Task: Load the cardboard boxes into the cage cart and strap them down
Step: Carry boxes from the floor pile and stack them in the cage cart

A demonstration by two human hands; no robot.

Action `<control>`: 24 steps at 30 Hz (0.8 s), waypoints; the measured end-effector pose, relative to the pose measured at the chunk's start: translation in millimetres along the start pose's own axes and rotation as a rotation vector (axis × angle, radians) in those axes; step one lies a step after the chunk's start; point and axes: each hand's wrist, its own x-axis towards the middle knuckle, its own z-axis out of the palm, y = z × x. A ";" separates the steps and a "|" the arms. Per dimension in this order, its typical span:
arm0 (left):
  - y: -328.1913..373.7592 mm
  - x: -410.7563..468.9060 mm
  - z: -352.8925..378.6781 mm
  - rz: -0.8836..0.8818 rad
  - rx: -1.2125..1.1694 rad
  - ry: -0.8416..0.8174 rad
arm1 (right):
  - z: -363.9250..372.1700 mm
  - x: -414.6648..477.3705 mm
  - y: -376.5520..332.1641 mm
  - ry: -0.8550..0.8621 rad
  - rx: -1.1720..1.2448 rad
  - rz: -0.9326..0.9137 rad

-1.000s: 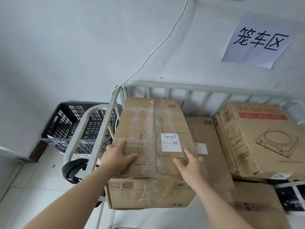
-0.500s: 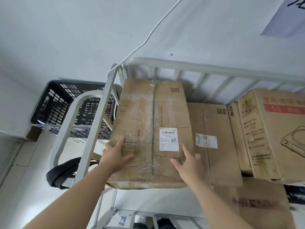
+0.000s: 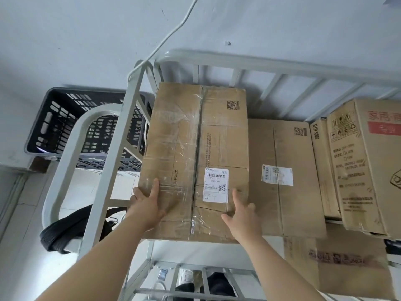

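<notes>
Since a second ago the taped cardboard box [image 3: 195,137] has gone further into the cage cart [image 3: 134,118]. Its front face, seen then, no longer shows, and the view has tipped down so that the paper sign on the wall is nearly gone at 1 o'clock. Both hands have kept to the near end of the box top. The left hand [image 3: 147,206] lies flat on the tape at 7 o'clock of the box, its fingers [image 3: 155,187] straight and spread, the outermost one at the left edge; it holds nothing. The right hand [image 3: 240,216] rests at 5 o'clock, just below the white shipping label [image 3: 216,184], forefinger straight, thumb out to the left, the outer fingers at the right edge, where I cannot tell whether they bend over it. The box lies lengthwise, its left side close along the cart's corner post and its far end near the back rail [image 3: 282,68]. At its 3 o'clock, touching and sitting lower, lies a second brown box [image 3: 288,148], and past that a printed carton [image 3: 364,170] leans tilted. At 4 o'clock a blurred box [image 3: 338,263] sits lower. Outside the cart at 9 o'clock stands a black plastic crate [image 3: 71,118], at 8 o'clock a black strap [image 3: 69,231] hangs on the curved handle [image 3: 65,161], and a white cable [image 3: 171,33] runs up the wall at 12 o'clock.
</notes>
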 end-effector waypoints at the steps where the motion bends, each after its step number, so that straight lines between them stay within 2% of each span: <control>1: 1.6 -1.9 -1.6 -0.002 0.032 0.012 | -2.4 -1.9 -0.6 0.006 0.007 -0.008; 6: 19.9 -23.3 -15.5 0.110 0.194 0.172 | -26.3 -15.0 -7.1 0.156 -0.002 -0.101; 13: 58.4 -90.2 -48.3 0.387 0.141 0.461 | -73.3 -62.6 -1.3 0.417 -0.021 -0.223; 19: 99.6 -159.8 -58.6 0.615 0.136 0.618 | -102.9 -132.2 43.2 0.664 0.004 -0.215; 24: 147.3 -230.1 -48.0 0.826 0.160 0.677 | -114.6 -199.4 104.8 0.782 0.014 -0.118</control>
